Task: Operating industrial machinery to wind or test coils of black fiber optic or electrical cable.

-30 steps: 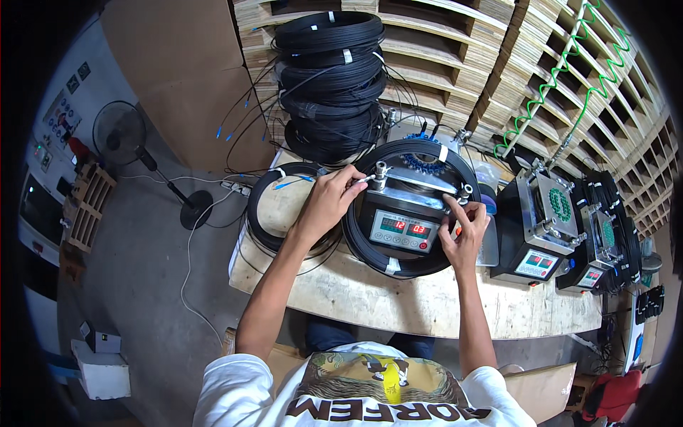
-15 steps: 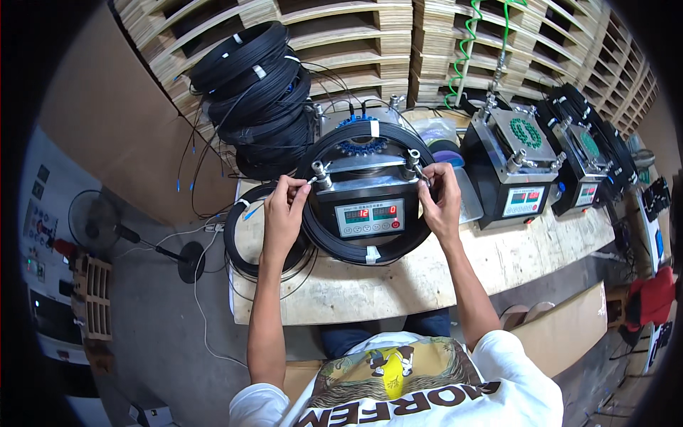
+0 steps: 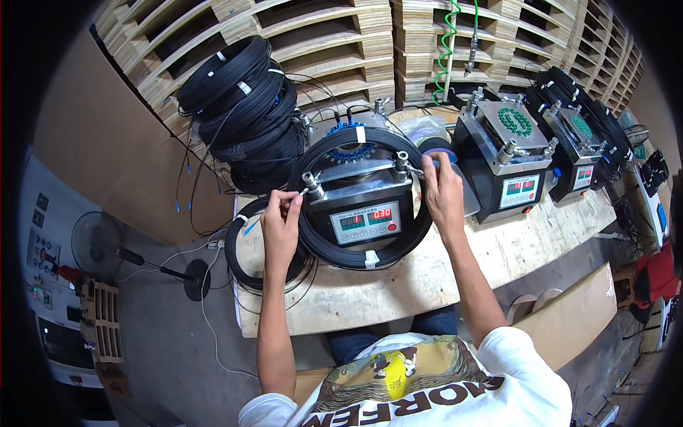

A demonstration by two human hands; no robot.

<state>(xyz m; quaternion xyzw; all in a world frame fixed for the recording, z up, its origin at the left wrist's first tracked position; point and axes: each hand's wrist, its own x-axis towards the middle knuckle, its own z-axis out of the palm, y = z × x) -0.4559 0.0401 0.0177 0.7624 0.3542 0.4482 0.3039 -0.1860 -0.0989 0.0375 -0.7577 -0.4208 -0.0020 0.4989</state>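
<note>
A black bench machine (image 3: 356,196) with a metal top, lit red display and clamp posts stands before me. A coil of black cable (image 3: 352,257) hangs as a ring around its front, and blue connectors (image 3: 348,151) sit in a round fixture at its top. My left hand (image 3: 282,226) pinches the small lever of the left front clamp post (image 3: 311,185). My right hand (image 3: 444,192) has its fingers closed at the lever of the right front clamp post (image 3: 403,165); the fingertips partly hide that lever.
Stacked black cable coils (image 3: 245,114) rise at the back left, and another coil (image 3: 238,249) lies at the table's left. Two similar machines (image 3: 501,164) stand to the right. Wooden pallets (image 3: 313,50) line the back. A fan (image 3: 99,238) stands on the floor at left.
The machine's display reading has changed. My right hand has shifted up around its lever, with the fingers higher; my left hand stays at its lever. The whole view has tilted slightly.
</note>
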